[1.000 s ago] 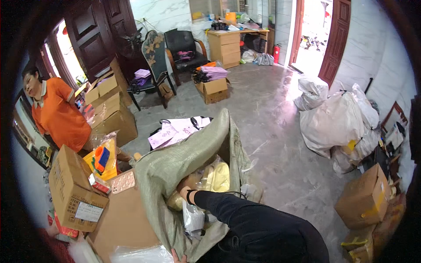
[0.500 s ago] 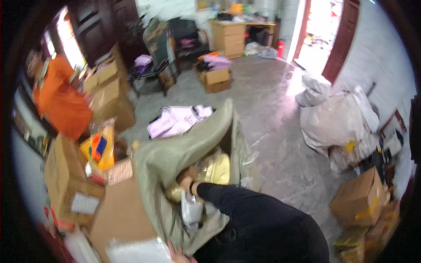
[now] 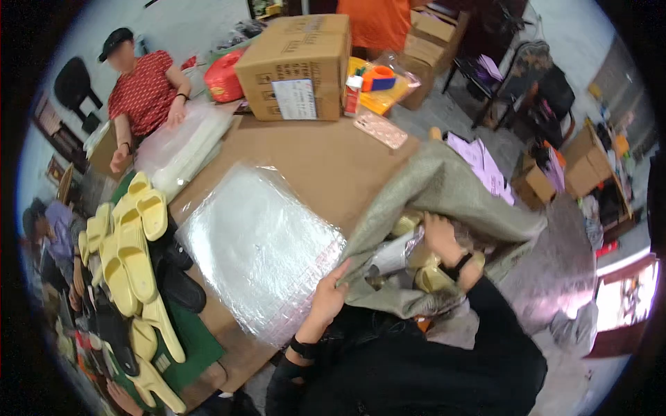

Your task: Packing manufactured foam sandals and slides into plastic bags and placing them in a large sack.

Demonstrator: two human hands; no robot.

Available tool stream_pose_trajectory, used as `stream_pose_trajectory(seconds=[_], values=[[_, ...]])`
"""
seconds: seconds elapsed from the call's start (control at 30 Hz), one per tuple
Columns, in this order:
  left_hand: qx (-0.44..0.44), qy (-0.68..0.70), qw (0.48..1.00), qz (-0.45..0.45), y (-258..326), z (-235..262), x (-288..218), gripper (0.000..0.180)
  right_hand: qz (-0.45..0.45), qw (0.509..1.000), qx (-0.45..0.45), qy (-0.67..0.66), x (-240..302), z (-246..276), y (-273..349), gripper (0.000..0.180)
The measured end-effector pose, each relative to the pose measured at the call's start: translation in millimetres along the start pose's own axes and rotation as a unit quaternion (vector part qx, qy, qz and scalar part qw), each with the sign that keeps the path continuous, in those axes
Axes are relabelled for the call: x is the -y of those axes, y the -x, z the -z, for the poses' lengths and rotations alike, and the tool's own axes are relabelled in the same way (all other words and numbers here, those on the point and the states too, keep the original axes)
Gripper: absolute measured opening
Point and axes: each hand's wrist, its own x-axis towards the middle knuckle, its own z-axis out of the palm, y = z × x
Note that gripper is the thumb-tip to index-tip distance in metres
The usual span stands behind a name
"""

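Left hand (image 3: 327, 297) is clamped on the olive sack (image 3: 444, 170) at its edge, right hand (image 3: 440, 237) is inside by yellow items (image 3: 434, 279), can't really tell if it's gripping any.

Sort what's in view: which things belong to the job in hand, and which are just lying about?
Part of the job:
green woven sack, its edge in the left fingers
yellow items inside it, beside the right fingers
perhaps the clear plastic stack

Apparently lying about:
cardboard box
orange-and-blue item
pink patterned item
purple bags
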Motion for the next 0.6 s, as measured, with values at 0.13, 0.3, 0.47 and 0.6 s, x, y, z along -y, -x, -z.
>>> stream_pose_trajectory(seconds=[0.13,0.3,0.47,0.6], values=[[-0.020,0.016,1.000,-0.015,12,1,7,0.055,0.001,0.903,0.417,-0.100,55,-1,45,0.071],[0.048,-0.101,0.983,-0.146,13,-21,16,0.056,-0.129,0.918,0.374,-0.004,48,-113,86,0.046],[-0.014,-0.089,0.981,-0.174,36,15,30,0.045,0.152,0.881,0.448,-0.019,37,-34,7,0.055],[-0.126,-0.117,0.969,-0.177,50,69,15,0.039,0.059,0.731,0.553,-0.396,76,106,-37,0.027]])
